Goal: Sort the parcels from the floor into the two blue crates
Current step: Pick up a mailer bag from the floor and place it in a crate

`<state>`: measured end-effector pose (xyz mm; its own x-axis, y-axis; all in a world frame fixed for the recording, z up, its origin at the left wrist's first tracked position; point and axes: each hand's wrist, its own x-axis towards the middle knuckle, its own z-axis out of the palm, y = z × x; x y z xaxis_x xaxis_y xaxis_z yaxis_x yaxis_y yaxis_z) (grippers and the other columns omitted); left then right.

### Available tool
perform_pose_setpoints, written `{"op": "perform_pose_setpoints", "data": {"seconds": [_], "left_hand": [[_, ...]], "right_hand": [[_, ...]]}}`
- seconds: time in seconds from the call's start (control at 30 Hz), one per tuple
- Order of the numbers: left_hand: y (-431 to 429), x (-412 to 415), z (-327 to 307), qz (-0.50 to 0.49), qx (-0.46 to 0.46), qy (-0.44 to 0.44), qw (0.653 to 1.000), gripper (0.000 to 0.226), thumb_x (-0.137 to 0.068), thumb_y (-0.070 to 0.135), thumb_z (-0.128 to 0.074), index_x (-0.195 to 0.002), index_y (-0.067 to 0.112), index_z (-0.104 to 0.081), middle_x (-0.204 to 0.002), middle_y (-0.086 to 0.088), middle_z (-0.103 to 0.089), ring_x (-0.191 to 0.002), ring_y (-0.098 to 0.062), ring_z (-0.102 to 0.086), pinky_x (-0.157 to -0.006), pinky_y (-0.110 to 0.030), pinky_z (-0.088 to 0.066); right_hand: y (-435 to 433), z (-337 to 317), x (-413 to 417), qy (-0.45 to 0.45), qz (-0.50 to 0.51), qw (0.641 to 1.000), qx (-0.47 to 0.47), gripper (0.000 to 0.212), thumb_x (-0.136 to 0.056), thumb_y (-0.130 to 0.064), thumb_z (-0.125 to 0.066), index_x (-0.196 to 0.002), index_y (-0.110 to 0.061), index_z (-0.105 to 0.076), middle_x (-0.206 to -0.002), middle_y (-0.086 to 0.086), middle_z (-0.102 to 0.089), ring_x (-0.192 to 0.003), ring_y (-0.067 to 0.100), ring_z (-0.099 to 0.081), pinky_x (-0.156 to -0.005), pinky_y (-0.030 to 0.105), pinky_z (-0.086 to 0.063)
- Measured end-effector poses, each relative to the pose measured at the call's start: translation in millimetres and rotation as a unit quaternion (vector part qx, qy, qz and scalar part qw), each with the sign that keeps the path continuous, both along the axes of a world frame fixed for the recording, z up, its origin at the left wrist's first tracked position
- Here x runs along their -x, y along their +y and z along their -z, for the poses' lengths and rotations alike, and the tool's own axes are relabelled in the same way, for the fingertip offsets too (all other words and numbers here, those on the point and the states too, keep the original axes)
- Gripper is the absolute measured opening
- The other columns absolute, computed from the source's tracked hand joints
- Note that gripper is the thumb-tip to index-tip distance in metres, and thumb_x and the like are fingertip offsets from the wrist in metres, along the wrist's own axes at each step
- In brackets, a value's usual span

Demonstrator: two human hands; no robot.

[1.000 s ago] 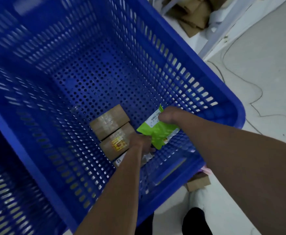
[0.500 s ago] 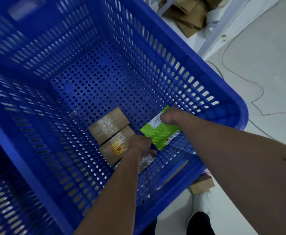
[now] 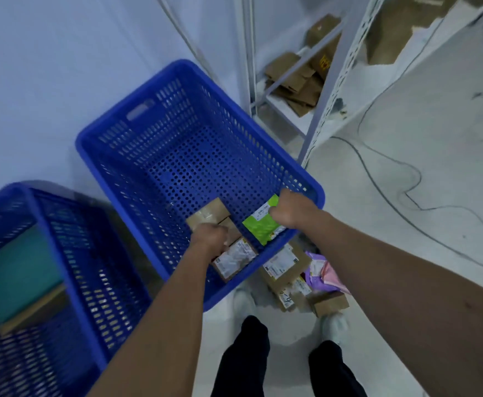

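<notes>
While both of your hands are full over the right-hand crate (image 3: 251, 124), treat this step as a set-down, which is what it looks like, and finish it cleanly. Your left hand (image 3: 210, 239) has its fingers curled round a labelled box (image 3: 234, 259), low against the crate's near wall. Your right hand (image 3: 290, 209) is fisted on the top edge of a green mailer (image 3: 260, 224), which hangs just inside the same wall. Whether either parcel is resting on the crate bottom I cannot tell from this angle. Two brown boxes (image 3: 208, 212) lie side by side on the bottom, just beyond your left hand.

Lower the labelled box first and lay it flat beside those two, label up, rather than tipped onto them. Then lay the green mailer flat on the bare patch to the right. It looks soft, so if you let go high it will probably fold or slump on edge against the wall and hide its label. Open each hand only once you feel the parcel carried from below.

The sorting is not done. A white-labelled carton (image 3: 283, 265), a purple mailer (image 3: 320, 270) and a small brown box (image 3: 330, 303) lie on the floor (image 3: 406, 210) near your feet, close to this crate. The left-hand crate (image 3: 48, 239) holds a teal parcel (image 3: 19, 270).
</notes>
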<state>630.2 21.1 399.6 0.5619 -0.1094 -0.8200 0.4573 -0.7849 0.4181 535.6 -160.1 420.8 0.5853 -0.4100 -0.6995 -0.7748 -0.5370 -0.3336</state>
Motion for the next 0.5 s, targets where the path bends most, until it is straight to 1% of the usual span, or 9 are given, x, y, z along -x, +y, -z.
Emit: {"op": "perform_pose_setpoints", "data": {"seconds": [0.03,0.1,0.17,0.23,0.27,0.33,0.4,0.43,0.5], "left_hand": [[0.8,6.1,-15.5,0.011,-0.005,-0.015,1.000,0.022,-0.096,0.020,-0.059,-0.075,0.016,-0.057,-0.100,-0.013,-0.070,-0.082,-0.029,-0.073,-0.075,-0.040,-0.061],[0.7,21.1,-51.6,0.020,-0.015,-0.046,0.999,0.024,-0.099,0.022,-0.056,-0.076,0.016,-0.057,-0.103,-0.012,-0.070,-0.087,-0.029,-0.073,-0.066,-0.032,-0.058],[-5.5,42.1,-80.9,0.033,-0.010,-0.071,0.997,0.027,-0.100,0.025,-0.055,-0.074,0.017,-0.057,-0.098,-0.012,-0.072,-0.089,-0.030,-0.073,-0.074,-0.035,-0.057],[-12.5,59.4,-96.2,0.032,0.018,-0.085,0.996,0.027,-0.098,0.027,-0.057,-0.072,0.019,-0.059,-0.086,-0.010,-0.075,-0.089,-0.032,-0.073,-0.086,-0.042,-0.059],[-13.6,70.9,-99.3,0.033,0.029,-0.097,0.994,0.023,-0.097,0.027,-0.058,-0.076,0.018,-0.062,-0.082,-0.009,-0.076,-0.089,-0.033,-0.073,-0.087,-0.045,-0.059],[-14.2,102.1,-113.0,0.039,0.037,-0.124,0.991,0.020,-0.096,0.026,-0.057,-0.084,0.015,-0.067,-0.082,-0.011,-0.073,-0.088,-0.034,-0.073,-0.084,-0.045,-0.059],[-10.7,138.6,-126.0,0.035,0.036,-0.149,0.988,0.027,-0.100,0.025,-0.053,-0.076,0.017,-0.064,-0.078,-0.011,-0.069,-0.083,-0.033,-0.072,-0.081,-0.042,-0.059],[-7.3,155.9,-127.8,0.031,0.038,-0.158,0.986,0.031,-0.100,0.025,-0.052,-0.072,0.020,-0.061,-0.078,-0.012,-0.069,-0.082,-0.033,-0.071,-0.080,-0.043,-0.060],[2.6,185.3,-124.8,0.023,0.038,-0.166,0.985,0.029,-0.098,0.026,-0.054,-0.071,0.021,-0.061,-0.081,-0.017,-0.072,-0.084,-0.036,-0.071,-0.079,-0.048,-0.060]], "right_hand": [[-1.0,-16.6,9.2,-0.007,0.002,1.000,0.003,0.045,-0.101,-0.030,-0.045,-0.134,0.000,-0.043,-0.129,0.018,-0.055,-0.112,0.032,-0.056,-0.077,0.033,-0.043],[-1.1,-45.5,32.3,-0.023,0.022,0.999,0.019,0.050,-0.099,-0.030,-0.046,-0.139,-0.001,-0.039,-0.131,0.018,-0.054,-0.112,0.033,-0.056,-0.074,0.031,-0.040],[-1.0,-66.9,60.9,-0.055,0.028,0.997,0.040,0.050,-0.097,-0.030,-0.047,-0.138,-0.002,-0.039,-0.133,0.019,-0.052,-0.114,0.034,-0.055,-0.076,0.032,-0.038],[0.8,-80.6,88.7,-0.085,0.024,0.994,0.057,0.044,-0.096,-0.031,-0.047,-0.130,-0.003,-0.045,-0.129,0.018,-0.055,-0.113,0.035,-0.055,-0.078,0.034,-0.040],[2.4,-87.7,105.8,-0.095,0.016,0.993,0.067,0.042,-0.096,-0.031,-0.047,-0.128,-0.003,-0.047,-0.127,0.018,-0.056,-0.112,0.035,-0.055,-0.079,0.035,-0.041],[4.9,-97.0,141.5,-0.104,-0.008,0.991,0.085,0.041,-0.095,-0.030,-0.047,-0.126,-0.002,-0.049,-0.125,0.018,-0.057,-0.113,0.035,-0.054,-0.082,0.035,-0.042],[7.8,-101.7,176.9,-0.095,-0.029,0.991,0.095,0.039,-0.094,-0.027,-0.048,-0.124,-0.003,-0.050,-0.125,0.019,-0.057,-0.114,0.035,-0.053,-0.088,0.037,-0.044],[9.3,-102.3,193.5,-0.085,-0.038,0.991,0.097,0.038,-0.093,-0.026,-0.049,-0.123,-0.003,-0.050,-0.125,0.019,-0.057,-0.115,0.035,-0.052,-0.090,0.038,-0.044],[13.9,-102.9,224.1,-0.073,-0.055,0.990,0.106,0.039,-0.092,-0.026,-0.049,-0.124,-0.003,-0.051,-0.125,0.018,-0.057,-0.116,0.036,-0.052,-0.094,0.038,-0.044]]}}
